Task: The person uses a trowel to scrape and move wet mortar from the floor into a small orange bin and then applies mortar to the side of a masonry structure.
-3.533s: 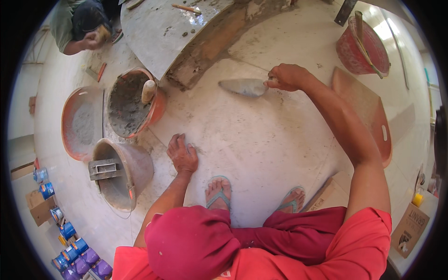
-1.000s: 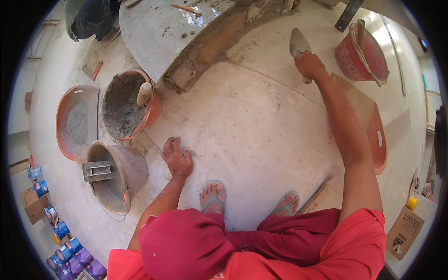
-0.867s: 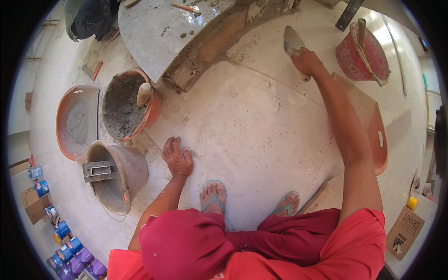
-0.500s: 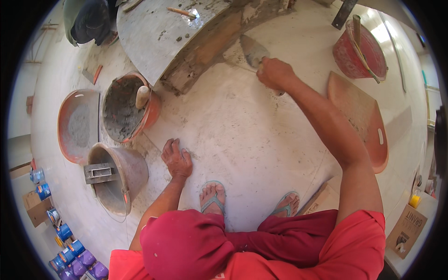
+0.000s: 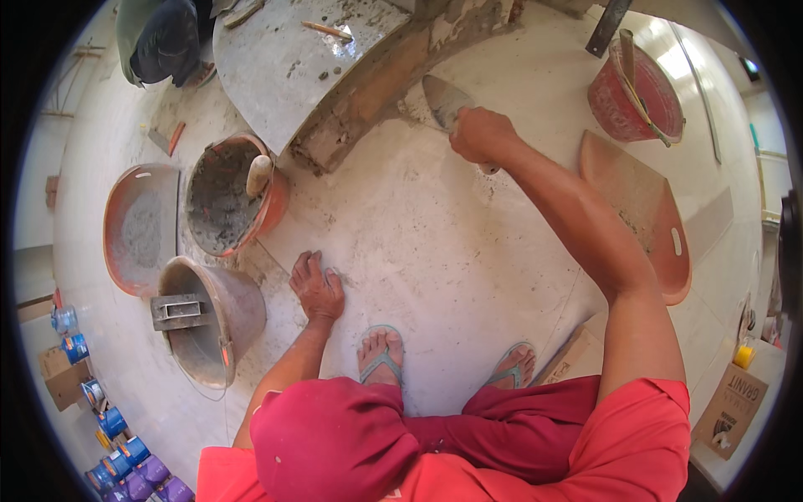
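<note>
My right hand [image 5: 483, 135] is wrapped round the handle of a pointed trowel [image 5: 445, 100]. The trowel's grey blade lies low by the foot of a rough, mortar-stained step edge [image 5: 355, 105]. Some of its handle is covered by my fingers. Down on the pale floor [image 5: 401, 209], my left hand [image 5: 318, 291] rests with its fingers spread and nothing in it. Left of that hand stands an orange bucket [image 5: 274, 201] with grey mortar inside and a rounded wooden handle sticking up.
A grey bucket [image 5: 242, 305] lies tilted with a metal float [image 5: 180, 310] across its mouth. Dustpan-shaped scoops [image 5: 117, 222] [image 5: 669, 272] flank the work area. A red bucket [image 5: 606, 105] stands far right. A crouching person [image 5: 167, 46] is beyond the grey slab [image 5: 268, 79].
My right hand and the trowel have shifted slightly left along the step's foot. My left hand stays in place on the floor.
</note>
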A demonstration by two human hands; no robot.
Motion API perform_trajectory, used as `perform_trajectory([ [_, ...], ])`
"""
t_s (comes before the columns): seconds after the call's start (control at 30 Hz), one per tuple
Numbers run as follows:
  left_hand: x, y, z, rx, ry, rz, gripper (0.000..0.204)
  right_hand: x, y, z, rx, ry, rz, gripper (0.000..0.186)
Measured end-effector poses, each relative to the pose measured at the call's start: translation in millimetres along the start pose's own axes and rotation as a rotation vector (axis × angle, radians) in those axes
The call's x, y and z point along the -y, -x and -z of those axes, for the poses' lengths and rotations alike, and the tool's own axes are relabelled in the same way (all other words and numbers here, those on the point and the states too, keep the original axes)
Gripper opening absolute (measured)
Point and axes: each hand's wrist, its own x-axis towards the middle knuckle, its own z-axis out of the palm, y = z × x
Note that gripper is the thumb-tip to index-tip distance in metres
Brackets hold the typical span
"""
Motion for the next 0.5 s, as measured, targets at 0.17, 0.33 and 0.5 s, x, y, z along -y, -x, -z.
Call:
perform_trajectory([
  [0.17, 3, 3, 3, 0.000, -0.015, 0.012, 0.051, 26, 14, -1, 0.166, 0.026, 0.117, 0.037],
  [0.33, 1, 2, 3, -0.002, 0.009, 0.016, 0.051, 15, 7, 7, 0.085, 0.000, 0.015, 0.026],
  [0.5, 1, 1, 0, -0.002, 0.000, 0.002, 0.051, 12, 8, -16, -0.012, 0.036, 0.077, 0.031],
])
